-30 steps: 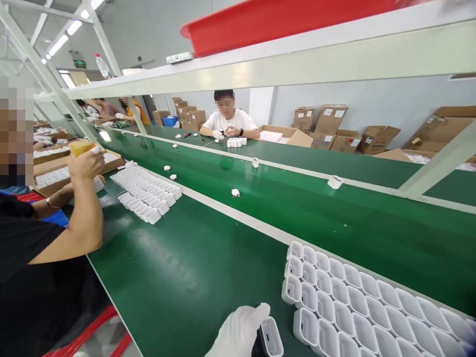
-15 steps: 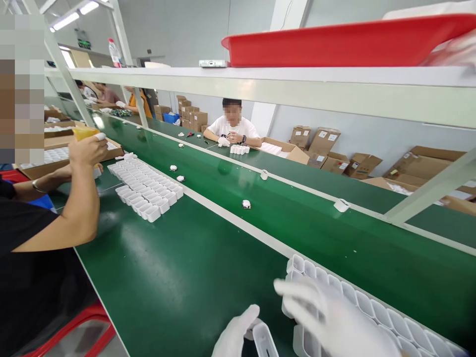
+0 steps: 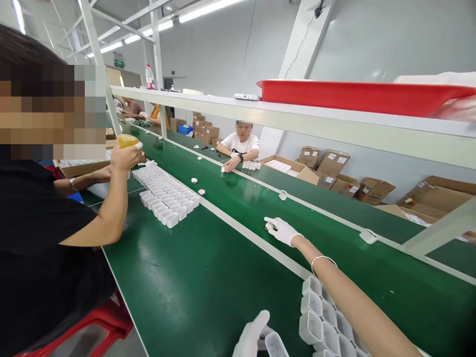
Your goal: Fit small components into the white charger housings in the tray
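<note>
My gloved right hand reaches far out over the green belt. Its thumb and fingers close round a small white part with a dark base. At the bottom edge, my gloved left hand grips a white plastic housing, whose open end faces up; the frame cuts off its lower part. Beneath my right forearm, rows of similar white housings stand open side up on the green table, partly covered by the arm.
At left a co-worker holds a yellow tool beside a block of white housings. Across the belt another person reaches onto it. A shelf carrying a red tray spans overhead.
My right hand has moved from the near rows of housings out to the small white part on the belt. The camera view has tilted up. My left hand keeps its housing.
</note>
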`<state>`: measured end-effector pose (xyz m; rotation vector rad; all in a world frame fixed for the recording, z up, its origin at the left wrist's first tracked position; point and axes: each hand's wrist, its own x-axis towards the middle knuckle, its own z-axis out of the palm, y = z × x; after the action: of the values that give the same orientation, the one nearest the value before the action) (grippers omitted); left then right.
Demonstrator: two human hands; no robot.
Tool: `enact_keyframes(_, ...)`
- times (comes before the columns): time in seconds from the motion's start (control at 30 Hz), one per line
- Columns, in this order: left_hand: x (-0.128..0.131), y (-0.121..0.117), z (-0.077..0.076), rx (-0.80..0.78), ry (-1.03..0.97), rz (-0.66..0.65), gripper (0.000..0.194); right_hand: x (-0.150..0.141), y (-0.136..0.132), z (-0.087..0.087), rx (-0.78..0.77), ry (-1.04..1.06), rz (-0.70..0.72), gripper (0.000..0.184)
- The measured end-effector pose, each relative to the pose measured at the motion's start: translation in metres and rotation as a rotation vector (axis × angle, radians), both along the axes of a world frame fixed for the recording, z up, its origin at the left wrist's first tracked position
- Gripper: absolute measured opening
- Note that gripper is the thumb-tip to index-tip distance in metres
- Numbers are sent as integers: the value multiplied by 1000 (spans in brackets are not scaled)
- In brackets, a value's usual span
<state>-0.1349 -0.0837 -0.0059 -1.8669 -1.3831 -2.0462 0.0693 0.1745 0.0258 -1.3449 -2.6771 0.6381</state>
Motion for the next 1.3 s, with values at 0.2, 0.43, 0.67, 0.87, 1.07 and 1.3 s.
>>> enact_keyframes(0.2,54,-18,-9,-104,-15,-129,34,26,-6,-2,-112,47,-107,32)
enact_keyframes(0.43,105,-70,-10,-277,-63,-208,29,24,-32,19,-202,244,-257,25)
enact_keyframes(0.67,123,-98,0,-474,-227,-171,46,64,-105,74,-394,508,-235,31)
enact_keyframes(0.87,120,-104,20,-473,-125,-312,52,109,-251,89,-417,523,-137,37)
enact_keyframes(1.07,117,-105,22,-415,6,-369,56,126,-299,54,-208,495,-68,38)
enact_keyframes(1.3,116,-104,23,-376,67,-342,56,120,-296,63,-165,509,-74,39)
